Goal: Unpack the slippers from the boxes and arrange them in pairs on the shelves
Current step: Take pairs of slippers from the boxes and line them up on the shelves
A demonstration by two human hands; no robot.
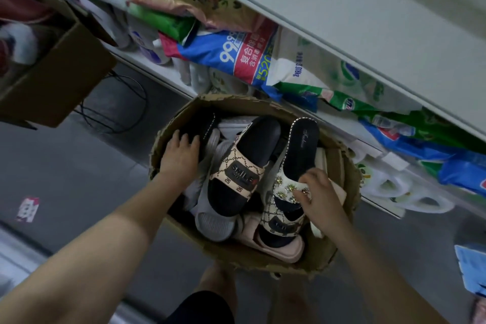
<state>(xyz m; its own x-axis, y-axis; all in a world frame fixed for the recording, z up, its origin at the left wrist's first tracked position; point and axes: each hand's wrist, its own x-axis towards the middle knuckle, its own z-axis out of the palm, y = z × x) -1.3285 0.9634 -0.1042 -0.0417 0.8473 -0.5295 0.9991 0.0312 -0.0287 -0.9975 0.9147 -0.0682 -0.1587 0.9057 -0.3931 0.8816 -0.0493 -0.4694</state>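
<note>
- A round-mouthed cardboard box [349,179] with torn edges sits on the grey floor [79,179], just beside a low white shelf [163,71].
- The box is heaped with loose slippers, none of them on the shelf.
- The left hand [181,155] reaches into the far left of the box. Its fingers [188,139] lie on a black slipper [200,123]; whether they grip it cannot be told.
- The right hand [319,197] is at the right side of the box. Its curled fingers pinch the cream strap of a flowered slipper [302,147], which has a black insole and a beaded rim.
- Between the hands lies a patterned slipper [242,173] marked "SMILE" on its strap.
- Under it are a grey slipper [210,221] and a pink slipper [284,250].
- The shelf holds bright detergent bags [244,55] and white paper rolls [394,187].
- A second cardboard box [57,79] stands at the upper left.
</note>
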